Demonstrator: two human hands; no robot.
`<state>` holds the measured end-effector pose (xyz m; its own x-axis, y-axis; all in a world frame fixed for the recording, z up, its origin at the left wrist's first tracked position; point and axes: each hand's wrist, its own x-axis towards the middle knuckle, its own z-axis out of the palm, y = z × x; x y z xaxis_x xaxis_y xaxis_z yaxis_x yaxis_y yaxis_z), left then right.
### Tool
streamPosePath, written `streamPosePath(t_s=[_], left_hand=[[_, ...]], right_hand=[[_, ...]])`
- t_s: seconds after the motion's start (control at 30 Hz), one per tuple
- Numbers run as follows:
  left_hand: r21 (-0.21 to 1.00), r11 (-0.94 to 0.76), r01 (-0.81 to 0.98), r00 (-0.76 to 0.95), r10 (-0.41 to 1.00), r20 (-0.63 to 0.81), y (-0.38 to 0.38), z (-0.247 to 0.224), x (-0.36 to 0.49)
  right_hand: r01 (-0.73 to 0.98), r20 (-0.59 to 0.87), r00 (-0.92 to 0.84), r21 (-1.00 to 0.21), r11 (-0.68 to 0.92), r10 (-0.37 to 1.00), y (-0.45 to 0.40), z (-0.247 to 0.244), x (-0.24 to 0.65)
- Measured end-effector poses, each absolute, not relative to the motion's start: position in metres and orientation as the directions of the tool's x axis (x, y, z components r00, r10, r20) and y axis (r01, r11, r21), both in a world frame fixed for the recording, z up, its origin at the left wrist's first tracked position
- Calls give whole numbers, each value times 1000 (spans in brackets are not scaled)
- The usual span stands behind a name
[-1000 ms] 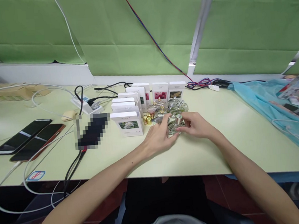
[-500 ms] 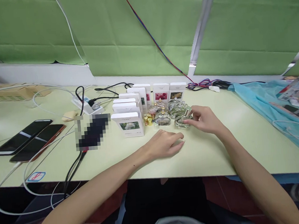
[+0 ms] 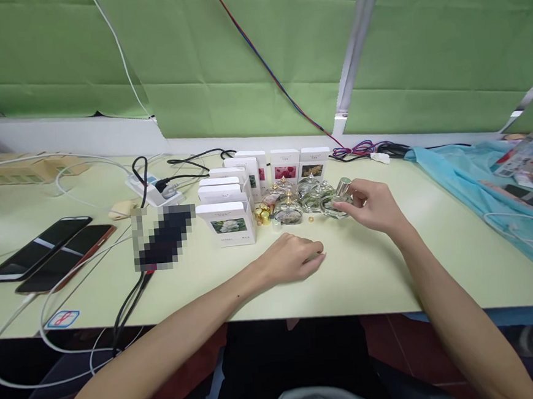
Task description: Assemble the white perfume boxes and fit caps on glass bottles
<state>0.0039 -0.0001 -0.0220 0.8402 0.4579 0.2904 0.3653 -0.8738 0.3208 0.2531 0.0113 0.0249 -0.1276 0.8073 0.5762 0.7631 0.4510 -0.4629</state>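
My right hand (image 3: 372, 206) grips a round clear glass perfume bottle (image 3: 335, 206) with a pale silvery-green cap (image 3: 343, 186). The bottle leans to the right, at the right end of several similar perfume bottles (image 3: 288, 211). My left hand (image 3: 293, 257) rests on the table in front of them, fingers curled in and nothing visible in them. Several small gold caps (image 3: 264, 215) lie left of the bottles. A small orange-gold piece (image 3: 311, 219) sits on the tabletop between the bottles and my left hand.
White picture boxes (image 3: 229, 227) stand in a row left of and behind the bottles. Two phones (image 3: 63, 258), cables and a power strip (image 3: 152, 190) occupy the left side. A blue cloth (image 3: 469, 190) covers the right side. The table's front edge (image 3: 303, 316) is close to my body.
My right hand has moved slightly right with the perfume bottle, leaving the small orange-gold piece in view. The fingers of my left hand have curled in a little more.
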Motion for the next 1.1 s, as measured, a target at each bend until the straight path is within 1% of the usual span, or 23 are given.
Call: streamPosePath(t_s=[0.2, 0.53, 0.77, 1.0, 1.1], left_hand=[[315, -874, 371, 844, 459, 278, 0, -21, 4], [302, -880, 367, 853, 448, 269, 0, -22, 4], [294, -878, 377, 857, 452, 250, 0, -20, 4], [287, -881, 376, 856, 449, 255, 0, -20, 5], [289, -882, 372, 857, 446, 258, 0, -20, 5]], right_hand=[[802, 546, -122, -438, 406, 829, 13, 28, 265], [878, 582, -33, -371, 301, 812, 23, 23, 283], [873, 523, -70, -380, 306, 849, 25, 21, 284], [834, 423, -183, -411, 368, 887, 21, 20, 272], [824, 414, -205, -416, 385, 887, 18, 22, 269]])
